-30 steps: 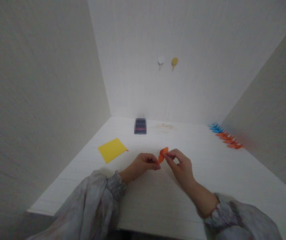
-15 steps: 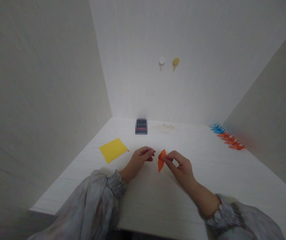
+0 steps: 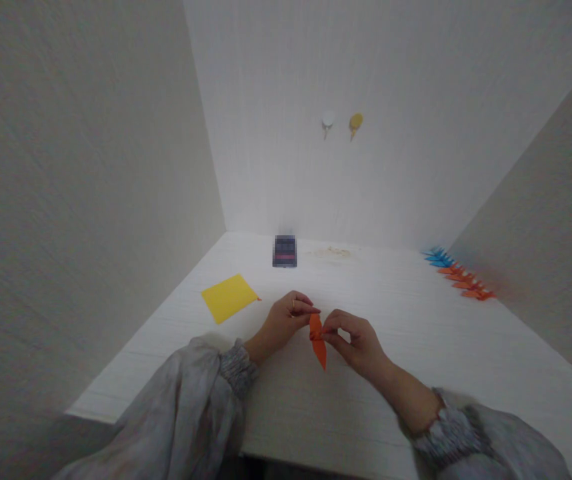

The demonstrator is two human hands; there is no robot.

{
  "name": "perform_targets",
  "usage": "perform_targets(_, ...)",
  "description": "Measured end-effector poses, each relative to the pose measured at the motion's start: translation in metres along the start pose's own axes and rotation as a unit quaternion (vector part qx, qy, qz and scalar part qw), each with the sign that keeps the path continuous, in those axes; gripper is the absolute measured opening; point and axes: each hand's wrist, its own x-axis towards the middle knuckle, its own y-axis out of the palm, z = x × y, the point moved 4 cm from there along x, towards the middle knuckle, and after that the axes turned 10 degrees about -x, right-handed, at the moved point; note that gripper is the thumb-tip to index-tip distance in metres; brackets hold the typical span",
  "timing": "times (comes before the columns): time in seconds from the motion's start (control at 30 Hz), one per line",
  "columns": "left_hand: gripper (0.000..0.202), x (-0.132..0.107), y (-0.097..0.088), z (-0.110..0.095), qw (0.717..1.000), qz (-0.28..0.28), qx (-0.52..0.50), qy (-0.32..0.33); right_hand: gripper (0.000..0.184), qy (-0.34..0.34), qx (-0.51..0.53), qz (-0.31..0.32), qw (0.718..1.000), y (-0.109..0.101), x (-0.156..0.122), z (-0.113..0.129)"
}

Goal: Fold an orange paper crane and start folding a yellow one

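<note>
A small folded orange paper piece (image 3: 318, 341) hangs between my two hands above the white table (image 3: 416, 347), its pointed end down. My left hand (image 3: 286, 320) pinches its top from the left, fingers curled, a ring on one finger. My right hand (image 3: 353, 341) pinches it from the right with thumb and fingertips. Both wrists wear gathered grey sleeves.
A stack of yellow square paper (image 3: 229, 297) lies to the left. A small dark box (image 3: 285, 251) stands near the back wall. A row of several folded blue pieces (image 3: 439, 257) and orange pieces (image 3: 469, 285) lines the right wall. Two small hooks (image 3: 341, 124) hang on the back wall.
The orange piece has turned point-down and come lower and nearer. My left hand, which had let go half a second ago, is back pinching it.
</note>
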Motion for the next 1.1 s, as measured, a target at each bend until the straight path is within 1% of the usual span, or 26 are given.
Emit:
perform_targets(0.23,0.006,0.000,-0.001,0.001,1.000,-0.012,-0.003,-0.017,0.010,-0.003,-0.006,-0.011,1.000,-0.001,0.000,0.000)
perform_targets(0.33,0.008,0.001,0.000,0.001,1.000,-0.002,0.002,-0.026,0.010,-0.001,-0.003,-0.014,1.000,-0.002,0.000,0.000)
perform_targets(0.43,0.011,0.001,0.000,0.001,1.000,-0.009,0.001,-0.027,0.009,-0.002,-0.006,-0.019,1.000,-0.002,-0.001,0.000)
perform_targets(0.57,0.007,0.000,0.000,-0.001,0.999,-0.019,-0.021,-0.026,0.007,-0.001,-0.008,-0.005,1.000,-0.001,-0.001,0.000)
perform_targets(0.7,0.006,0.000,0.000,-0.002,0.999,-0.012,-0.011,-0.040,0.007,-0.002,-0.010,-0.002,1.000,-0.001,-0.001,0.000)
perform_targets(0.77,0.007,0.001,0.001,-0.001,0.999,-0.007,-0.001,-0.048,0.007,0.002,-0.016,-0.012,1.000,-0.002,-0.002,-0.001)
perform_targets(0.9,0.025,0.002,-0.001,0.007,0.998,-0.010,0.019,-0.053,0.007,0.022,-0.038,-0.044,0.998,-0.006,0.000,-0.008)
perform_targets(0.97,0.026,0.003,-0.002,0.010,0.998,-0.017,0.042,-0.044,0.008,0.035,-0.047,-0.060,0.997,-0.008,0.001,-0.012)
perform_targets(1.1,0.019,0.003,-0.004,0.013,0.995,-0.024,0.090,-0.019,0.011,0.074,-0.070,-0.085,0.991,-0.010,0.003,-0.022)
